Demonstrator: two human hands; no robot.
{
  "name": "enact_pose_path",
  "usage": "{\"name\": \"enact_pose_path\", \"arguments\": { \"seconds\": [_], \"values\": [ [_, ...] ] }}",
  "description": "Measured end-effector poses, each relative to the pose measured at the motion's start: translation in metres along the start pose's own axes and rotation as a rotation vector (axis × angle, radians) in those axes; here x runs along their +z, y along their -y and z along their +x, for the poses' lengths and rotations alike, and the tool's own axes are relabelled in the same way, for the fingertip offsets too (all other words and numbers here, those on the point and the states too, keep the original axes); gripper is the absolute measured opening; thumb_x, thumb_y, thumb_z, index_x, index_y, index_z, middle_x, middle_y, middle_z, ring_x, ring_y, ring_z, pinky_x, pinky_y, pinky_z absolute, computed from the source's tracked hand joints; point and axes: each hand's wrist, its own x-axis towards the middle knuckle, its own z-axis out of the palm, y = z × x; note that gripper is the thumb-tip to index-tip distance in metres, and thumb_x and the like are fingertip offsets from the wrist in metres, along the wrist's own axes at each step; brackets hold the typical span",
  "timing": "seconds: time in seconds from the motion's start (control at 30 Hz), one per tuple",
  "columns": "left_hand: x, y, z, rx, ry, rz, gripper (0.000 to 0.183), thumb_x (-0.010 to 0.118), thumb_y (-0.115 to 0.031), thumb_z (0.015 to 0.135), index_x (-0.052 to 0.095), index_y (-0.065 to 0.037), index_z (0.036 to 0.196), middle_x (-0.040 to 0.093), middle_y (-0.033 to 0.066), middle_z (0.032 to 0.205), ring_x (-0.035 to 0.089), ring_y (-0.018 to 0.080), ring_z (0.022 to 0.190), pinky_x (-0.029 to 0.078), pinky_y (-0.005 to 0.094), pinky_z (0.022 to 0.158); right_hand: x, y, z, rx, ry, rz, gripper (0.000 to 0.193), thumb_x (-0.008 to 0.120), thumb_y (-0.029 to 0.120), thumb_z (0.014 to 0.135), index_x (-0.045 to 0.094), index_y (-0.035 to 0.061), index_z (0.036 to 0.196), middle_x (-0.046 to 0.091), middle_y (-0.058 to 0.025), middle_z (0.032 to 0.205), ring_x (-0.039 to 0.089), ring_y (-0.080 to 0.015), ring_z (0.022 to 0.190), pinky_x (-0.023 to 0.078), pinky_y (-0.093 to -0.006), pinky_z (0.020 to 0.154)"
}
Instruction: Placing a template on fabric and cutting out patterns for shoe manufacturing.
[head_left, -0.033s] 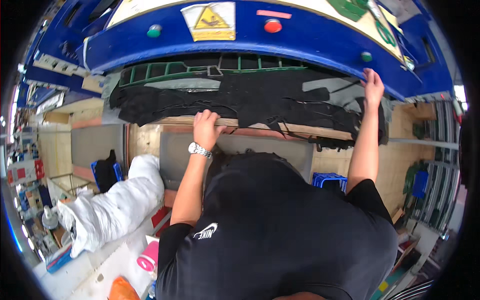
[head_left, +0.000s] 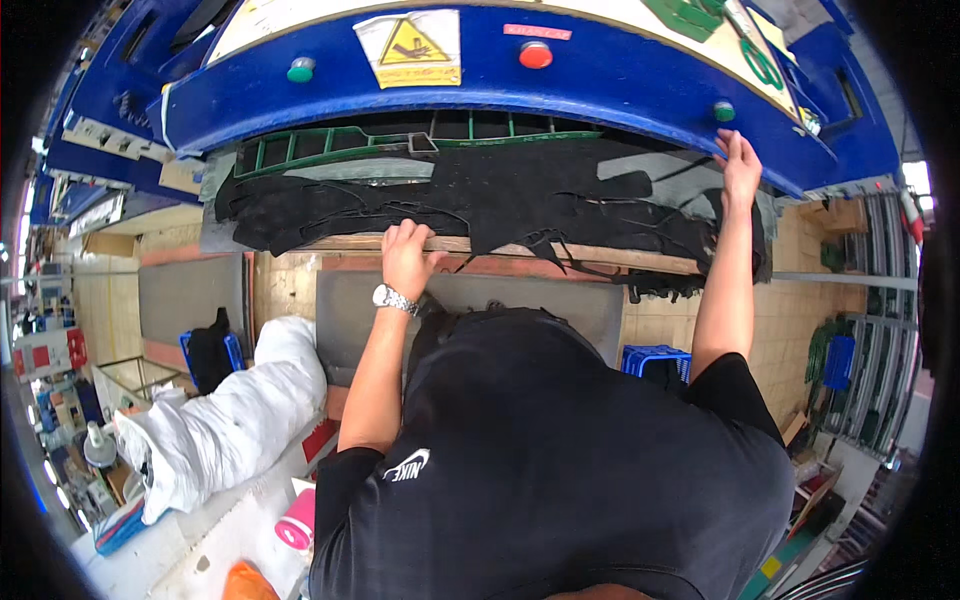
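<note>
Blue machinery (head_left: 620, 92) stood beyond the left hand (head_left: 408, 257), half-curled at a wooden board (head_left: 456, 243), black fabric (head_left: 505, 200) just ahead; beyond the loosely bent right hand (head_left: 740, 170) sat a green button (head_left: 723, 111). Neither hand's hold was discernible.

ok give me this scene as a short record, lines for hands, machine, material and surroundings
left hand: at the front edge of the wooden board
right hand: just below the right green button; contact unclear
blue machine beam: red button between the right green button and left green button
black sheet material: lying over the board, green frame at its far side
surroundings: white sack lower left, blue basket right of centre
</note>
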Motion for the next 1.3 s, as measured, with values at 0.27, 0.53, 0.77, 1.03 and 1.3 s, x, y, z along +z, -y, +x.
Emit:
{"name": "enact_pose_path", "arguments": {
  "seconds": [0.27,0.53,0.77,1.03,1.3],
  "values": [
    [0.021,0.005,0.072,0.085,-0.066,0.015,0.043,0.089,-0.027,0.068,0.065,-0.011,0.099,0.057,0.0093,0.099,0.056,0.0333,0.098,0.045,0.0467,0.086,0.003,0.003,0.029,0.075,0.002,0.024,0.035,0.055,0.037,0.107,0.069,0.0054,0.105,0.075,-0.0078,0.11,0.072,-0.0176,0.101,0.05,-0.0289,0.079],
    [0.027,0.01,0.102,0.047,-0.065,0.021,0.04,0.09,-0.026,0.064,0.065,-0.013,0.093,0.058,0.0061,0.097,0.055,0.0312,0.098,0.044,0.0459,0.086,0.016,0.0,0.01,-0.008,0.055,-0.065,0.034,0.054,0.036,0.108,0.068,0.0068,0.096,0.073,-0.0023,0.095,0.067,-0.0118,0.086,0.047,-0.0287,0.071],
    [0.02,0.01,0.1,0.004,-0.008,0.092,0.038,0.086,-0.024,0.068,0.063,-0.013,0.096,0.057,0.0101,0.107,0.053,0.0342,0.109,0.043,0.0492,0.093,0.077,0.019,-0.141,-0.319,0.459,-0.413,0.018,0.069,0.013,0.091,0.068,-0.0035,0.084,0.068,-0.0135,0.077,0.065,-0.0234,0.07,0.052,-0.0367,0.069],
    [0.007,0.001,0.097,0.028,0.062,0.035,0.037,0.088,-0.024,0.072,0.065,-0.011,0.098,0.057,0.0089,0.103,0.054,0.0332,0.102,0.044,0.0478,0.09,0.101,0.003,-0.191,-0.292,0.497,-0.752,0.05,0.088,0.015,0.072,0.07,-0.0007,0.115,0.063,-0.0165,0.111,0.058,-0.038,0.11,0.049,-0.0457,0.095],
    [0.004,-0.001,0.101,0.018,0.102,0.042,0.036,0.086,-0.025,0.075,0.065,-0.011,0.1,0.057,0.0099,0.104,0.054,0.0337,0.103,0.044,0.0475,0.09,0.107,0.0,-0.189,-0.24,0.495,-0.876,0.04,0.084,0.012,0.076,0.071,0.0019,0.112,0.062,-0.0171,0.114,0.057,-0.0383,0.113,0.05,-0.0465,0.096]
  ]
}}
